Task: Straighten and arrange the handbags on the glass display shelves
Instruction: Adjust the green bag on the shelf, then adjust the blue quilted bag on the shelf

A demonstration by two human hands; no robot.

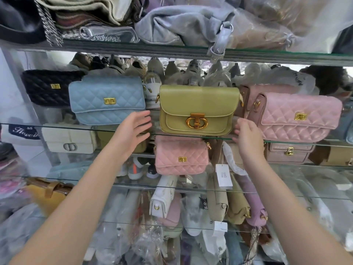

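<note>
Olive smooth-leather bag [198, 109], boxy with a brass clasp, stands upright on the glass shelf [76, 126] between quilted blue bag [107, 100] and pink bag [299, 117]; left hand [133, 129] and right hand [248, 138] flank it, fingers open, gripping nothing; likely step: squaring it, next a light two-sided nudge.

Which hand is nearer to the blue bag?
Left. The left hand is just under the lower right corner of the blue bag; the right hand is past the green bag, at its far side.
</note>
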